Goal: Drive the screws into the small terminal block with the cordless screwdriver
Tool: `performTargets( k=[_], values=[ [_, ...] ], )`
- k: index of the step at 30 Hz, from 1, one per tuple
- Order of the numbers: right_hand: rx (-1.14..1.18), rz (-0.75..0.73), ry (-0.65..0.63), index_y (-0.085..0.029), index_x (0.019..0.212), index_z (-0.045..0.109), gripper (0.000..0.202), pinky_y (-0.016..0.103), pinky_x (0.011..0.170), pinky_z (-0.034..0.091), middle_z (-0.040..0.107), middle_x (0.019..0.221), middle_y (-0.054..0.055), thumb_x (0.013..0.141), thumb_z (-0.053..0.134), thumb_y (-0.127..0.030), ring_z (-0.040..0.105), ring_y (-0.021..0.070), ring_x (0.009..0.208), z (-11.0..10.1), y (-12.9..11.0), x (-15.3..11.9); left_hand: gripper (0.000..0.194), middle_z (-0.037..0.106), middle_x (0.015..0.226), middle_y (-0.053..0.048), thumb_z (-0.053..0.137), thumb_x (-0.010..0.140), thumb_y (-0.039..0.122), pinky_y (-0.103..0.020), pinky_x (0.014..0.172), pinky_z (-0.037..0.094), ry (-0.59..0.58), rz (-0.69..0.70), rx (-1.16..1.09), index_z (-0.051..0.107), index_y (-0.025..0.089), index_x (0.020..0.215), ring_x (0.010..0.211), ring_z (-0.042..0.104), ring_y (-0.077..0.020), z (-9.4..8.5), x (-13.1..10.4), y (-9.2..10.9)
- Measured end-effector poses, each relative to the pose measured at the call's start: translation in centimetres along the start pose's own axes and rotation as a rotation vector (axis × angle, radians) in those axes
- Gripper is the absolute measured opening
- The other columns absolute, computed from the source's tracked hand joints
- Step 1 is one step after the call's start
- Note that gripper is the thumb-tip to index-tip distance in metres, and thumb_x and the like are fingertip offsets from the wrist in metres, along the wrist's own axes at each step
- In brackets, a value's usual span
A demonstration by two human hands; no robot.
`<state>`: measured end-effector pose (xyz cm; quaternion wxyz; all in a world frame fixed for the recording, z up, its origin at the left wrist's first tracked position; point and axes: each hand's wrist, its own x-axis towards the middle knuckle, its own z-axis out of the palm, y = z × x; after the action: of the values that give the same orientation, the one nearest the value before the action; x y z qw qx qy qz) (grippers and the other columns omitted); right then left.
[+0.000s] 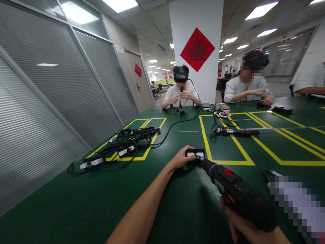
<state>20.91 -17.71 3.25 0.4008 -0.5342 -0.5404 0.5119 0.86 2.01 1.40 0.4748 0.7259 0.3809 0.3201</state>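
My left hand [183, 157] is closed on the left end of a small black-and-white box-shaped part [195, 154], which lies on the green table. Its thumb reaches over the near side of the part. In my right hand [237, 218] is a black power drill [238, 191] with red buttons, gripped by its handle. The drill's chuck points away from me, and its tip is at the right side of the part. Whether the bit touches it I cannot tell. Most of the right fingers are hidden behind the drill.
On the green table [83, 196], black cabled devices [127, 144] lie at the left. A slim electric screwdriver [233, 131] and a white tape roll [224, 114] lie beyond my hands. A blurred-out object [297, 200] is at the right. People in headsets sit across the table.
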Motion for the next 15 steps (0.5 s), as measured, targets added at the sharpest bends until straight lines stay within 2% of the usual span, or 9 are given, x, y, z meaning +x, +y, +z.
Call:
performTargets(
  k=[4,9,15],
  values=[
    [-0.044,0.033,-0.001,-0.022,0.08,0.051,0.024,0.02,0.036,0.04,0.053,0.047,-0.006,0.073,0.053,-0.044,0.052,0.0087,0.033,0.0,0.0,-0.2,0.045,0.057,0.095,-0.005,0.061,0.068,0.036,-0.027,0.073,0.041,0.008,0.012,0.0,0.049,0.015,0.107,0.082,0.054,-0.0151,0.0,0.3,-0.4],
    [-0.03,-0.002,-0.022,-0.02,0.083,0.049,0.031,0.021,0.034,0.04,0.056,0.054,-0.004,0.074,0.049,-0.049,0.05,0.0084,0.032,0.1,0.8,0.1,0.045,0.058,0.094,-0.005,0.062,0.068,0.035,-0.027,0.073,0.042,0.003,0.018,0.009,0.05,0.015,0.106,0.081,0.054,-0.0151,-0.1,0.2,-0.5],
    [-0.048,-0.028,0.024,-0.022,0.082,0.05,0.025,0.021,0.037,0.04,0.053,0.047,-0.006,0.075,0.049,-0.046,0.051,0.0095,0.034,0.2,-1.5,-0.7,0.046,0.058,0.09,-0.004,0.063,0.067,0.032,-0.025,0.069,0.041,-0.003,0.01,0.004,0.049,0.014,0.107,0.078,0.053,-0.0136,-0.1,0.0,-0.1]
  ],
)
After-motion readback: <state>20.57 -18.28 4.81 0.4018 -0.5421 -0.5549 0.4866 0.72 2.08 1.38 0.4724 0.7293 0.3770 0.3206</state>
